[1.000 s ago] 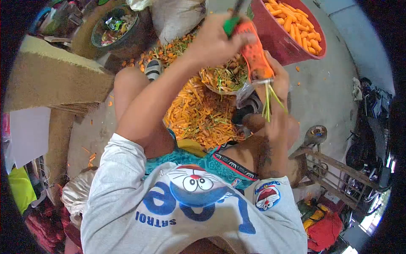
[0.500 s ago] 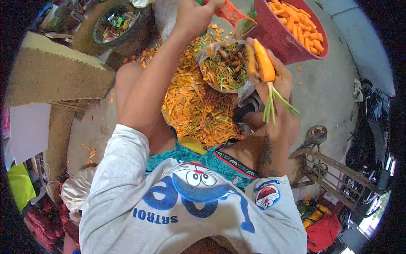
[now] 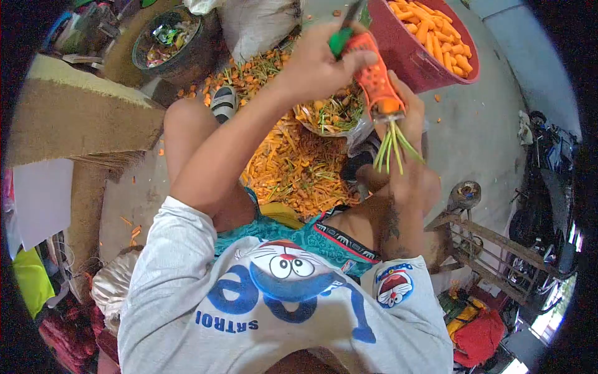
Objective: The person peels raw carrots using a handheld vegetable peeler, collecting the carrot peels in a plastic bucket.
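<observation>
My left hand [image 3: 327, 59] is closed on an orange peeler [image 3: 370, 71] with a perforated handle. A green-handled knife [image 3: 340, 41] is also in that hand, its dark blade pointing up and away. The peeler's head lies over a peeled carrot [image 3: 390, 105] near its top, hiding most of it. My right hand [image 3: 408, 103] grips this carrot from behind, with its green stems [image 3: 393, 146] hanging toward me. Beneath both hands, a clear plastic bag [image 3: 358, 134] holds carrots and green scraps. A wide heap of orange peelings [image 3: 293, 168] covers the floor between my legs.
A red tub [image 3: 414, 62] full of peeled carrots stands at the far right. At the far left is a dark bin [image 3: 187, 53] with rubbish, beside a whitish sack [image 3: 261, 31]. A metal-framed cart [image 3: 492, 240] is on the right, and brown cardboard [image 3: 87, 112] on the left.
My left hand has come down and right, bringing the peeler from above onto the carrot. In my right hand the carrot has shifted slightly, and its stems hang a little higher.
</observation>
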The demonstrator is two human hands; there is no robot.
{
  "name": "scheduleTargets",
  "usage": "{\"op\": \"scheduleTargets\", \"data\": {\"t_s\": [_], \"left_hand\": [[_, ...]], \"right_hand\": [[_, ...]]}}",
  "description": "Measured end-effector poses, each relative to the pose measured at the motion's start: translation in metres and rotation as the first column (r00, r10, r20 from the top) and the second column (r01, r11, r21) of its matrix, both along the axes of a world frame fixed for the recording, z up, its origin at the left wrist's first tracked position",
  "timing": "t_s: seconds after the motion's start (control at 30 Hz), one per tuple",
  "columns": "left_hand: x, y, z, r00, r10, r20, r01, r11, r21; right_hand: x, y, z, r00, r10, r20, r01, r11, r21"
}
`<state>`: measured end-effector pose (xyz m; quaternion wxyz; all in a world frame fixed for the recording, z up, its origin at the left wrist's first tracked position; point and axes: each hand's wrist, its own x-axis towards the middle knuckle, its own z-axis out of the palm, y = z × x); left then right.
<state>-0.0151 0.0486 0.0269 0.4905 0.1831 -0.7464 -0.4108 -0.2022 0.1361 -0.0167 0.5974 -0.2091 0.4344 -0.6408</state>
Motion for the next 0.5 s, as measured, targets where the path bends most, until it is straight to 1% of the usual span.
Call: {"op": "scheduleTargets", "data": {"t_s": [0.03,0.07,0.1,0.13,0.17,0.2,0.27,0.3,0.33,0.4,0.43,0.47,0.5], "left_hand": [[0.002,-0.003,-0.001,0.998,-0.036,0.05,0.031,0.995,0.098],[0.005,-0.013,-0.006,0.998,-0.035,0.054,0.029,0.994,0.11],[0.007,-0.031,-0.012,0.998,0.07,0.002,-0.07,0.985,0.16],[0.009,-0.046,-0.012,0.983,0.177,-0.048,-0.164,0.965,0.204],[0.012,-0.054,-0.015,0.976,0.217,-0.031,-0.192,0.916,0.353],[0.01,-0.053,-0.023,0.976,0.215,-0.036,-0.19,0.92,0.343],[0.001,-0.049,-0.046,0.977,0.204,-0.061,-0.185,0.956,0.229],[-0.001,-0.022,-0.036,0.994,0.102,0.034,-0.107,0.97,0.219],[-0.001,-0.018,-0.028,0.995,0.099,0.034,-0.104,0.97,0.22],[0.002,-0.012,-0.02,1.0,0.008,0.008,-0.009,0.991,0.137],[-0.002,-0.033,-0.028,0.981,0.096,-0.171,-0.074,0.989,0.13],[0.001,-0.044,-0.038,0.98,0.102,-0.169,-0.08,0.988,0.131],[0.008,-0.051,-0.03,0.975,0.161,-0.152,-0.126,0.968,0.219]], "right_hand": [[0.006,0.006,0.01,1.0,0.008,0.014,-0.008,0.999,0.043],[0.004,0.007,0.006,1.0,0.009,0.019,-0.01,0.998,0.055],[0.0,0.008,0.002,0.979,0.167,0.12,-0.163,0.986,-0.042],[-0.002,0.007,0.002,0.924,0.328,0.197,-0.299,0.94,-0.164],[0.0,0.008,0.001,0.956,0.26,0.132,-0.246,0.962,-0.116],[0.003,0.008,0.005,0.957,0.26,0.127,-0.245,0.961,-0.126],[0.006,0.008,0.01,0.997,0.075,0.003,-0.075,0.997,0.01],[0.008,0.009,0.012,0.998,0.068,0.004,-0.068,0.998,0.009],[0.01,0.009,0.013,0.997,0.059,-0.039,-0.06,0.998,-0.023],[0.013,0.012,0.011,0.992,0.043,-0.121,-0.052,0.996,-0.072],[0.006,0.015,0.005,0.997,0.07,-0.039,-0.071,0.997,-0.018],[0.001,0.016,0.001,0.996,0.076,-0.037,-0.076,0.997,-0.017],[-0.002,0.015,0.001,0.991,0.136,-0.005,-0.136,0.989,-0.062]]}}
